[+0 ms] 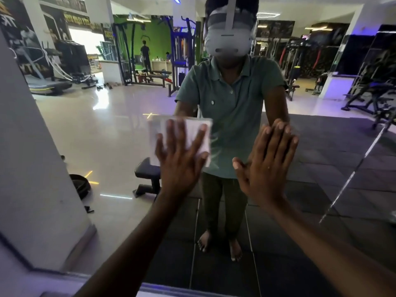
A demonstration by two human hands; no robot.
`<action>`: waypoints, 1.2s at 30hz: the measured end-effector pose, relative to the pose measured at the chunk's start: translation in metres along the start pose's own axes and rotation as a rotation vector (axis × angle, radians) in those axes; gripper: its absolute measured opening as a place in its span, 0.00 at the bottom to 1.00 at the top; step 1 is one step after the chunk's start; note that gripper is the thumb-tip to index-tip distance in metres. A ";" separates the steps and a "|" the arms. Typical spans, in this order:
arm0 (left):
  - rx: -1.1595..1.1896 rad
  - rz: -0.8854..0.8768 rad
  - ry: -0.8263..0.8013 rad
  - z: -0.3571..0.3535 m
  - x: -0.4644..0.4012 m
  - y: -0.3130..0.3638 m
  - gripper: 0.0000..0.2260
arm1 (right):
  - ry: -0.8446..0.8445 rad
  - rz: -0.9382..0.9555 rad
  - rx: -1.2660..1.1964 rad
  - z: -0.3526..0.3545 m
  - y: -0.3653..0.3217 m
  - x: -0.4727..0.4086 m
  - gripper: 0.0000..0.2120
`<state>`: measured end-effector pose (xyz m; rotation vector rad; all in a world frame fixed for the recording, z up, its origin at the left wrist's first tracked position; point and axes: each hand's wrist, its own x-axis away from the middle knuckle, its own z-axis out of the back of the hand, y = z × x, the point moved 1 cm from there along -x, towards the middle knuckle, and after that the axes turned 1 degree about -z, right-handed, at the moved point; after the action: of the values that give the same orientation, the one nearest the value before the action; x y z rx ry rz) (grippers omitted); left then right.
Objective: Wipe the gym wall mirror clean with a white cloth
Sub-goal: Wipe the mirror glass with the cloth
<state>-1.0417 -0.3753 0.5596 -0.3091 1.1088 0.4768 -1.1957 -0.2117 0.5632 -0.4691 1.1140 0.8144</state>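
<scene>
The left hand (pixel 179 157) is spread flat, fingers straight and fanned, its grip pressing the white cloth (pixel 182 138) against the mirror (pixel 96 129). The folded cloth lies flat on the glass under the fingers and palm, its long axis roughly upright, reaching out past the fingertips. Just to the right, apart from the cloth, the right hand (pixel 265 166) rests open on the bare glass, fingers together and pointing up.

A treadmill (pixel 46 82) sits at 10 o'clock, a black bench (pixel 147 174) near centre, weight machines (pixel 372 91) at 2 o'clock.
</scene>
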 end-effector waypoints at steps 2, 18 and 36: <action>-0.015 0.209 0.073 0.009 -0.006 -0.027 0.29 | -0.007 -0.011 -0.003 -0.004 -0.007 0.009 0.49; 0.068 0.697 0.210 -0.006 0.014 -0.041 0.33 | -0.032 -0.012 -0.016 -0.026 -0.018 0.042 0.49; 0.129 0.254 -0.173 -0.024 0.093 0.020 0.31 | -0.178 0.153 -0.022 -0.021 -0.001 0.071 0.47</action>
<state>-1.0374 -0.3497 0.4653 -0.0126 1.0084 0.6412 -1.1927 -0.2035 0.4901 -0.3250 0.9850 0.9836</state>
